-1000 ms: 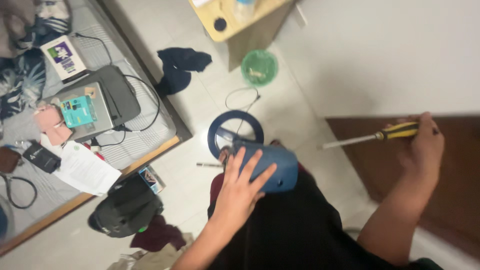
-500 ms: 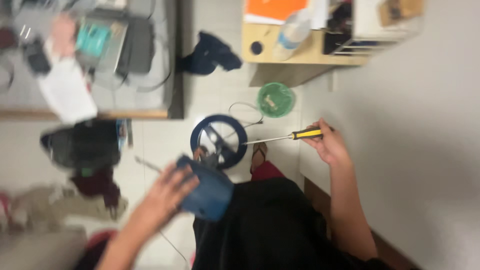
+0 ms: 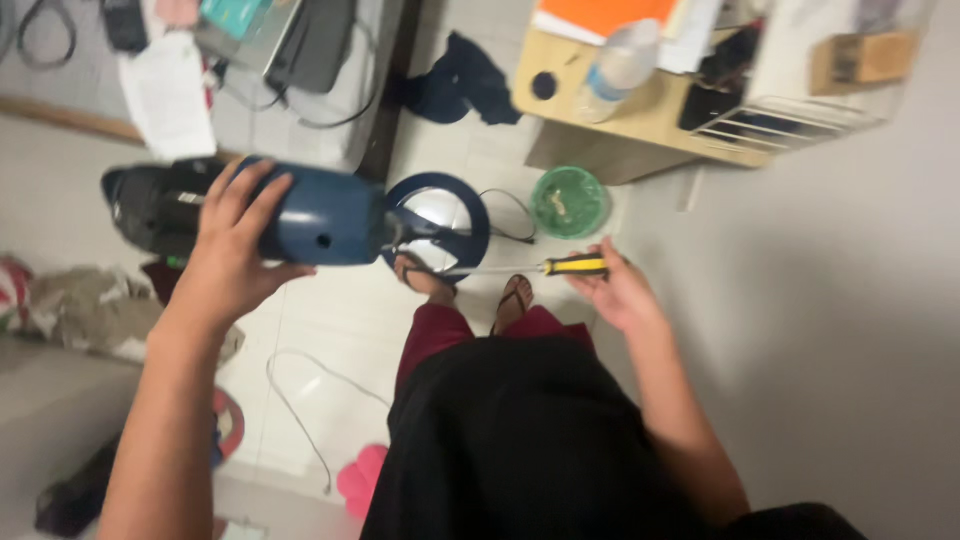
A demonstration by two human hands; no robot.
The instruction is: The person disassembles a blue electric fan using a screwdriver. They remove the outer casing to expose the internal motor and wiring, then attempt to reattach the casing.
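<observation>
Up at the left, the left hand is wrapped around the blue motor housing, long axis pointing right toward the ring base. Right hand grips a yellow-handled screwdriver, shaft aimed left at it, just beside the feet.

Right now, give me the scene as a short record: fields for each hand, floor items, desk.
left hand: left hand grips the blue housing, held up off the floor
right hand: right hand holds a yellow-and-black screwdriver, shaft pointing toward the ring
floor: blue ring, green bowl, dark cloth, black bag, loose cable
feet: sandals on pale tiles
desk: wooden desk with a plastic bottle
</observation>
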